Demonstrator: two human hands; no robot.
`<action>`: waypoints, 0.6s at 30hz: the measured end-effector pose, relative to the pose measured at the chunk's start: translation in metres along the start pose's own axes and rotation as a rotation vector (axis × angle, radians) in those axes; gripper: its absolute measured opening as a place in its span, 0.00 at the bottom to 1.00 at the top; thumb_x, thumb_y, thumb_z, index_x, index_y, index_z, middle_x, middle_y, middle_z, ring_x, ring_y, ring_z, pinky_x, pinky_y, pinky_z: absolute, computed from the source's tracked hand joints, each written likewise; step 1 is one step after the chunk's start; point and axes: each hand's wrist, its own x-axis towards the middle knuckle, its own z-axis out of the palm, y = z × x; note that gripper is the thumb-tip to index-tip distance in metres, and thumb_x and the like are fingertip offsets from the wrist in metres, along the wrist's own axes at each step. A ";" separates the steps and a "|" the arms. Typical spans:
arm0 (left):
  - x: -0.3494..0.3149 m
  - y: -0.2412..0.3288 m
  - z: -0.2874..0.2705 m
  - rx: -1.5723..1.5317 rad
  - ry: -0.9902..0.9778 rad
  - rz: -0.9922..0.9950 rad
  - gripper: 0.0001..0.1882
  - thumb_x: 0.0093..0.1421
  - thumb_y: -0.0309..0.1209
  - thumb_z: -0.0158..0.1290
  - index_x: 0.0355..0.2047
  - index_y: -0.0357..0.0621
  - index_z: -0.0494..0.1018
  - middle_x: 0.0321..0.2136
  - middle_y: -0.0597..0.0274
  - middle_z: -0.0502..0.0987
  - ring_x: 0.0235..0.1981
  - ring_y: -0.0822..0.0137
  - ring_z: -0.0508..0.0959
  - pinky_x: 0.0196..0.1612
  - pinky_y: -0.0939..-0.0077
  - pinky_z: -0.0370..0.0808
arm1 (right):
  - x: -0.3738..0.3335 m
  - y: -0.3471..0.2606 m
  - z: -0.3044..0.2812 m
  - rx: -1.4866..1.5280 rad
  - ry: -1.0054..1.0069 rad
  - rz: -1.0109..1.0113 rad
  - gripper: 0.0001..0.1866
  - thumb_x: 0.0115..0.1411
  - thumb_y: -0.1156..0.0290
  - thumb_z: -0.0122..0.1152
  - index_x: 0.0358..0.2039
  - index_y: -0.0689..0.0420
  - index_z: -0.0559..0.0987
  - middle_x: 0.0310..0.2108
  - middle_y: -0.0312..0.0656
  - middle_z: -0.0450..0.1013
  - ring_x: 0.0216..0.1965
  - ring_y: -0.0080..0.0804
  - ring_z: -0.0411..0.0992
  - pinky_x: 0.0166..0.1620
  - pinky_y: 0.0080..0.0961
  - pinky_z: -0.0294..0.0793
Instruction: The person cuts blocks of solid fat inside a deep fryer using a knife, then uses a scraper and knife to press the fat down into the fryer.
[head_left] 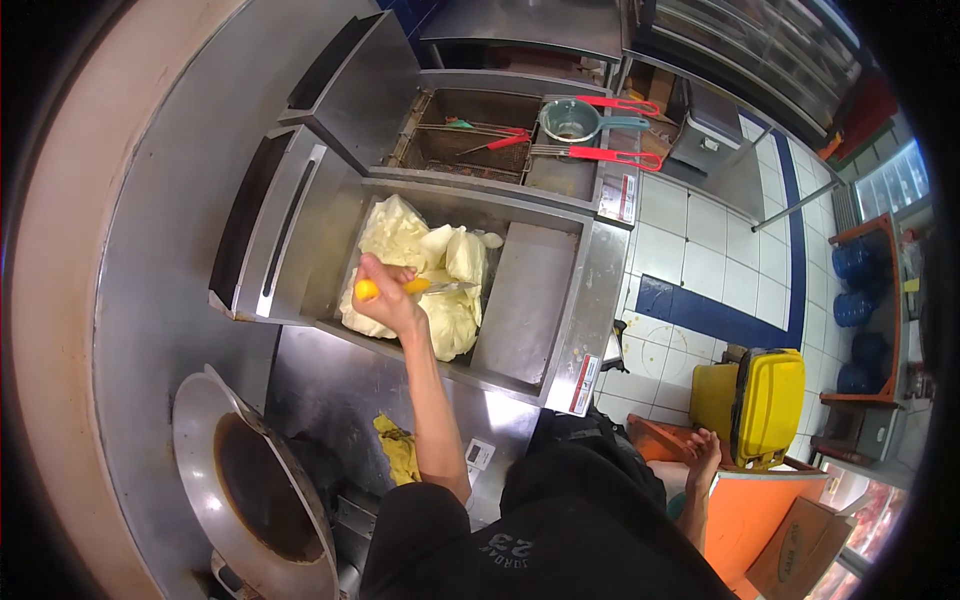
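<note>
My left hand is wrapped round the yellow handle of a knife. Its blade points right and lies over pale yellow chunks of solid fat. The chunks are heaped in the left part of a steel fryer vat, against its wall; whether the blade cuts in is hard to see. Away to the right, low beside my body, my right hand hangs with loosely bent fingers apart and nothing visible in them.
Behind stands a second fryer bay with a wire basket, red-handled tools and a green strainer. A wok with dark liquid sits at lower left, near a yellow cloth. A yellow bin stands right.
</note>
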 end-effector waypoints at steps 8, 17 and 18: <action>0.039 -0.040 0.001 -0.104 0.130 -0.133 0.26 0.65 0.40 0.52 0.13 0.49 0.56 0.08 0.72 0.56 0.09 0.78 0.55 0.13 0.79 0.53 | -0.010 -0.002 0.000 -0.003 0.055 -0.001 0.19 0.62 0.46 0.51 0.36 0.49 0.75 0.29 0.32 0.72 0.31 0.25 0.69 0.36 0.25 0.68; 0.053 -0.080 0.016 -0.059 0.286 -0.071 0.25 0.65 0.36 0.52 0.11 0.46 0.59 0.07 0.70 0.60 0.08 0.78 0.58 0.13 0.78 0.54 | -0.035 -0.017 0.020 -0.026 0.015 0.015 0.22 0.62 0.49 0.55 0.41 0.57 0.75 0.31 0.39 0.74 0.33 0.32 0.72 0.39 0.27 0.70; 0.055 -0.081 0.020 -0.026 0.278 -0.027 0.26 0.65 0.36 0.51 0.11 0.45 0.59 0.07 0.70 0.60 0.08 0.77 0.59 0.13 0.78 0.54 | -0.038 -0.023 0.028 -0.056 0.050 0.002 0.22 0.62 0.49 0.55 0.41 0.57 0.75 0.31 0.39 0.74 0.33 0.32 0.72 0.39 0.28 0.71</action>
